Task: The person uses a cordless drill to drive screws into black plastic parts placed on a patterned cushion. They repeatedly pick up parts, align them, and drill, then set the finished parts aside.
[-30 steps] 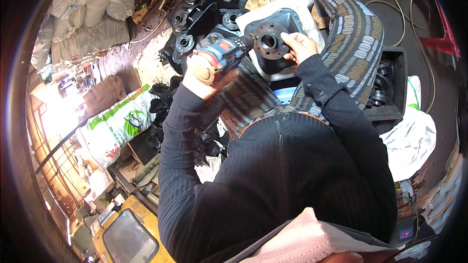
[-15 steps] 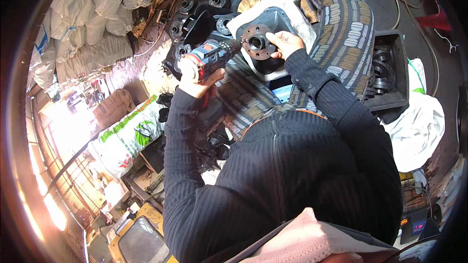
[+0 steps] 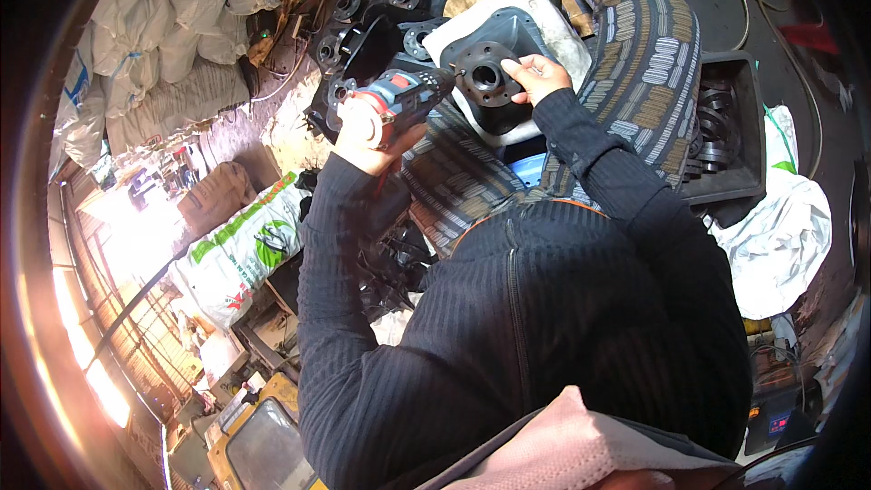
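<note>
My left hand (image 3: pixel 370 154) is wrapped round a blue and red cordless drill (image 3: pixel 396 102). The drill's dark chuck points at the rim of a round black flange (image 3: pixel 474 89) with holes around its central bore. That flange belongs to a black flared housing (image 3: pixel 522 36), which rests on a whitish pad (image 3: pixel 567 45) across my patterned trouser legs (image 3: pixel 640 63). With thumb and fingers, my right hand (image 3: pixel 543 80) pinches the right side of the flange's raised hub. The bit's tip is too small to make out.
Several similar black flanged housings (image 3: pixel 363 32) stand beyond the drill at the upper left. To the right, a black crate (image 3: pixel 746 177) holds dark metal rings. A crumpled white sack (image 3: pixel 776 249) lies beside it, and a hose (image 3: pixel 747 14) loops across the floor.
The drill has rolled slightly in my left hand's grip and moved a little to the right. The flange has shifted slightly right, with my right hand still on it.
</note>
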